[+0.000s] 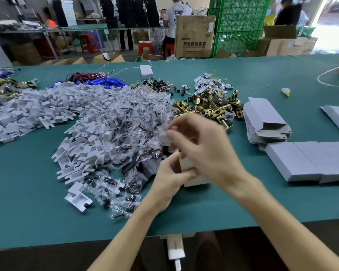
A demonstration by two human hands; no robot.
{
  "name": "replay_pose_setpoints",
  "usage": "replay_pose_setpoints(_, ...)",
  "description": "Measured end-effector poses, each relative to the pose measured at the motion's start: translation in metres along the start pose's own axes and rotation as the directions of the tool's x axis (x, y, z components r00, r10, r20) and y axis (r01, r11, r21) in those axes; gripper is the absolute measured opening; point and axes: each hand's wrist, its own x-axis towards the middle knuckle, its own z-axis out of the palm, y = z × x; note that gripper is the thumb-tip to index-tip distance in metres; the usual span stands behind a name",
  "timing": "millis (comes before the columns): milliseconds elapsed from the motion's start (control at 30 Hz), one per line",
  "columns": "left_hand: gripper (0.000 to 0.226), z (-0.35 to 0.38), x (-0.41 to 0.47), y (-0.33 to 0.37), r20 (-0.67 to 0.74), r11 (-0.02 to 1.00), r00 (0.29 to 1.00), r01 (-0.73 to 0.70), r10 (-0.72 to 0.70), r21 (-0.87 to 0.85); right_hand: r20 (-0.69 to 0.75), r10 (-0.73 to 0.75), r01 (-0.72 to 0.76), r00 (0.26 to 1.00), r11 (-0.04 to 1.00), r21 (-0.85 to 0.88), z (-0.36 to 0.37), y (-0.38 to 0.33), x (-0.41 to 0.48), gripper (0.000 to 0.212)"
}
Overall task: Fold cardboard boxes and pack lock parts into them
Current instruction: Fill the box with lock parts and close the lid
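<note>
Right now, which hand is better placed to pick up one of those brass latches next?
Probably the right hand: it hovers just short of the brass latches, while the left hand grips the box.

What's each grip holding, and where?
The left grip holds the small white box by its left side. The right grip, above the box's top, seems to pinch a clear bag; motion blur hides exactly where.

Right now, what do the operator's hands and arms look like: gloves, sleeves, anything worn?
Both bare: left hand, right hand; no gloves, rings or watch visible. No sleeves in view up to the frame edge. The right hand is motion-blurred.
</note>
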Motion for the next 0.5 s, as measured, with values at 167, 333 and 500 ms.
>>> replay_pose_setpoints(167,0.041,-0.001,-0.003,0.003,0.059,0.999,0.998,-0.014,0.016,-0.042,-0.055,0.015,-0.023,0.998,0.990,-0.142,-0.060,0.010,0.000,0.007)
replay_pose_setpoints(333,0.044,0.000,-0.005,0.010,0.075,0.999,0.997,-0.009,0.012,-0.041,0.052,0.092,-0.071,0.994,0.947,-0.313,-0.062,0.026,0.003,0.006)
replay_pose_setpoints(500,0.040,0.000,-0.006,0.011,0.063,0.999,0.998,0.007,-0.005,-0.033,0.064,0.057,-0.019,0.996,0.872,-0.488,-0.055,0.030,0.003,0.005)
